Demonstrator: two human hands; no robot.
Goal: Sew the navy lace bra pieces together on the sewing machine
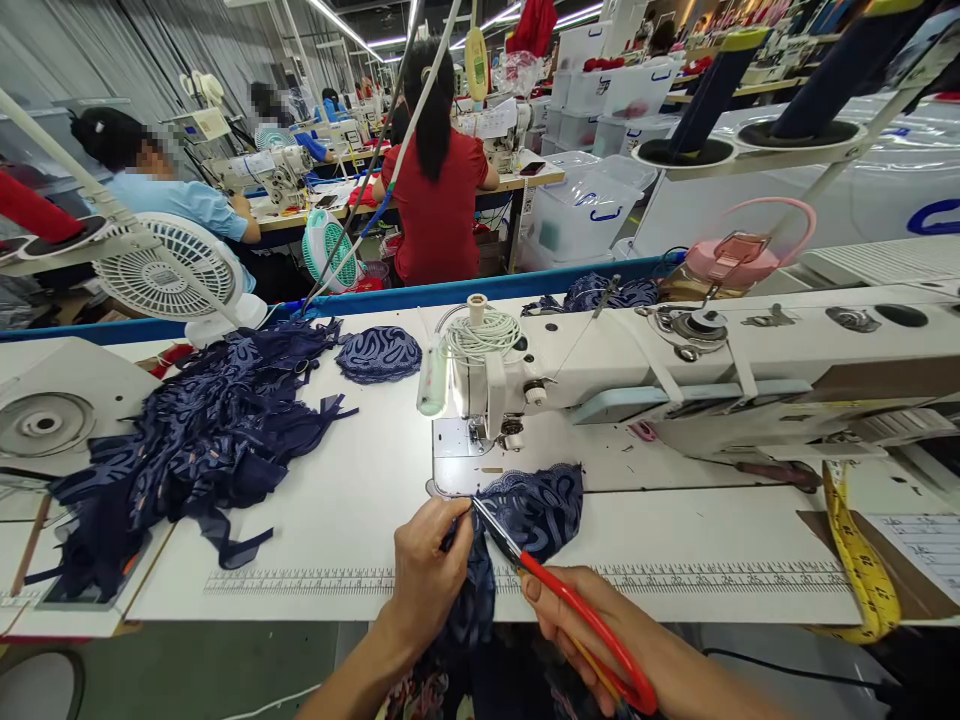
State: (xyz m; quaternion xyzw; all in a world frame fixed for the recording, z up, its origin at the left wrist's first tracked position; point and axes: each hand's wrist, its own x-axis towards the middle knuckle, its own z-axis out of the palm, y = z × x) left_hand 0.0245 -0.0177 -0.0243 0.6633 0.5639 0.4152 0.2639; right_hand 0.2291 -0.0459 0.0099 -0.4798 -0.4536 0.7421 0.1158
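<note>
Some navy fabric [480,590], near centre, is pinched by my left fingers [454,513]; my right fingers [545,611] grip red-handled scissors [571,592], apparently trimming; next seems to need steady snipping.

Strip lights [343,25] glowed overhead. Gray curtains [161,60] hung at left; clear plastic bins [566,220] stood stacked toward the right.

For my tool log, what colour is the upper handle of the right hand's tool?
The upper handle is red, in the head view.
</note>
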